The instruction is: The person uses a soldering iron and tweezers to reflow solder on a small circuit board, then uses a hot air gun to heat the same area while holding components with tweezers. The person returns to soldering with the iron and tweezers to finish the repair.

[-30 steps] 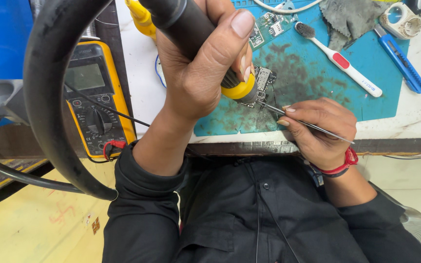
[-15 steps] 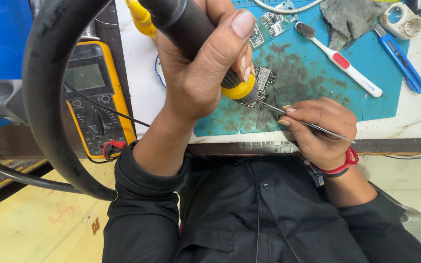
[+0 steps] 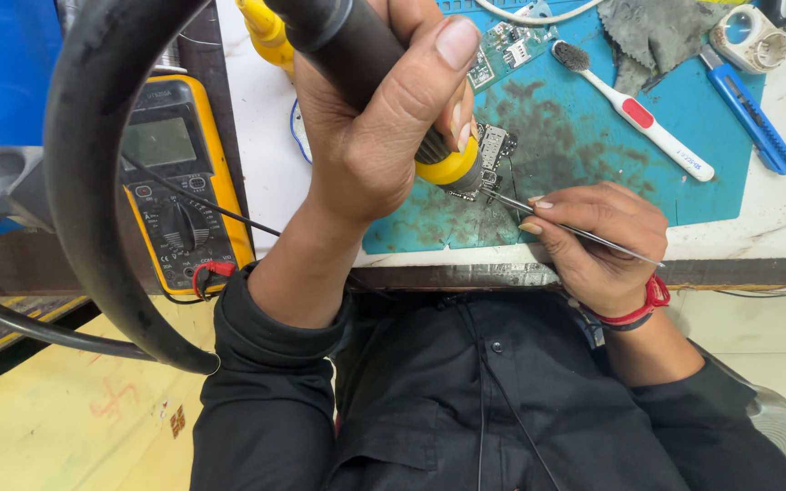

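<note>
While left hand (image 3: 366,136) grips hot-air handle (image 3: 347,45) over circuit board (image 3: 493,150) — right hand (image 3: 598,241) pinches tweezers (image 3: 584,234).

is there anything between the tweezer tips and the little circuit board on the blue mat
Nothing visible. The tweezers in the right hand reach the small circuit board over bare blue mat; the left hand brings its hot-air tool's nozzle from above.

A circuit board (image 3: 493,155) lies on the mat (image 3: 593,164), multimeter (image 3: 179,182) to its left.

You wear a black buttoned shirt with long sleeves pushed up, and a red wristband (image 3: 640,307) on your right wrist.
</note>
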